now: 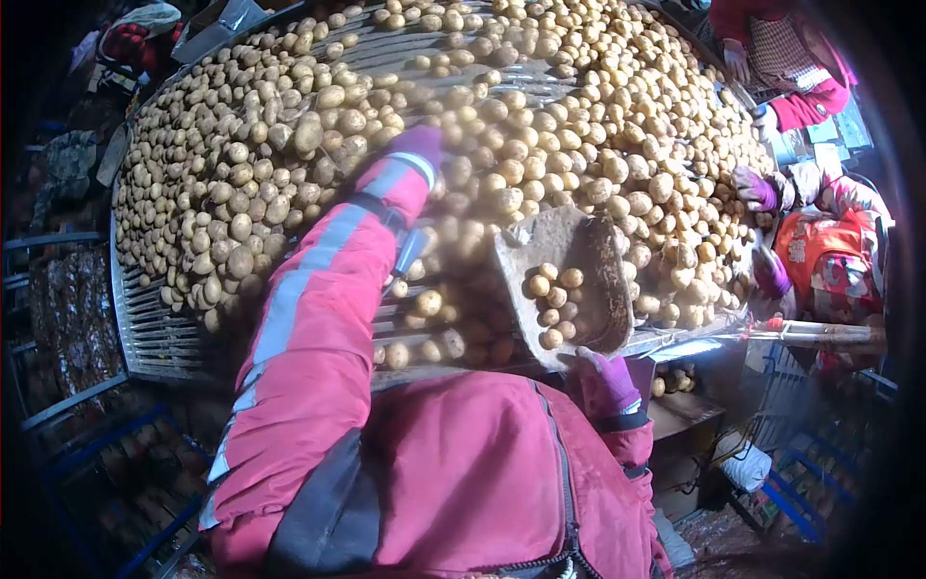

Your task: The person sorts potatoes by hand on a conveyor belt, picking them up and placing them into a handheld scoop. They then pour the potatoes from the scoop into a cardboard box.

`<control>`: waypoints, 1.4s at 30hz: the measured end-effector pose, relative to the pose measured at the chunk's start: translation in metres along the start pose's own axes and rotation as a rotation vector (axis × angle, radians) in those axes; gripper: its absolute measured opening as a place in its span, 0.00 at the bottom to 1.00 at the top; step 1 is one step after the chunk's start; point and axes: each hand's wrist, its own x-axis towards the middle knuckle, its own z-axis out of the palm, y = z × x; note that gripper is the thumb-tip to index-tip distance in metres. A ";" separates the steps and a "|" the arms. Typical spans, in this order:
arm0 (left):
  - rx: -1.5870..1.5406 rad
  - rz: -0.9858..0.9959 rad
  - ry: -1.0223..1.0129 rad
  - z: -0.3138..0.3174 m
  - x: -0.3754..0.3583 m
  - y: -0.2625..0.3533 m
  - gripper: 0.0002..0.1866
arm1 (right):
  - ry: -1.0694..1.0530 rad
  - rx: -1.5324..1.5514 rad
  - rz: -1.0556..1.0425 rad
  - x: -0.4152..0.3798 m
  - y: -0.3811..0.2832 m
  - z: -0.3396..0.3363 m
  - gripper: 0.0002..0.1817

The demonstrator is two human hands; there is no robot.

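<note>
My left hand [418, 148], in a purple glove, reaches far out over the pile of potatoes [309, 135]. Its fingers are smeared by motion and partly hidden, so their state does not show. Close to my body, my right hand [608, 380], also gloved in purple, grips the near end of a worn, dirty scoop [603, 314]. Several small potatoes [552, 317] lie inside the scoop, which rests on the slatted table among the loose potatoes.
The slatted metal table [159, 333] is heaped with potatoes. At the right edge, a co-worker's gloved hands [757, 190] touch the pile, and another person's sleeve [805, 104] shows behind. Under the near edge sits a cardboard box [685, 410] with potatoes.
</note>
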 end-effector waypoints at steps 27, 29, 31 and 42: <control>-0.526 -0.004 0.504 -0.004 -0.088 -0.095 0.17 | -0.224 -0.594 -0.244 0.015 0.027 -0.001 0.14; -0.518 -0.078 0.640 -0.002 -0.062 -0.146 0.18 | -0.222 -0.385 0.012 0.012 0.043 0.000 0.15; -0.454 -0.089 0.609 -0.013 -0.049 -0.172 0.21 | -0.219 -0.324 0.118 0.013 0.050 -0.002 0.16; -0.656 0.104 0.164 0.036 -0.081 -0.053 0.19 | -0.219 -0.621 -0.312 0.028 -0.005 0.008 0.17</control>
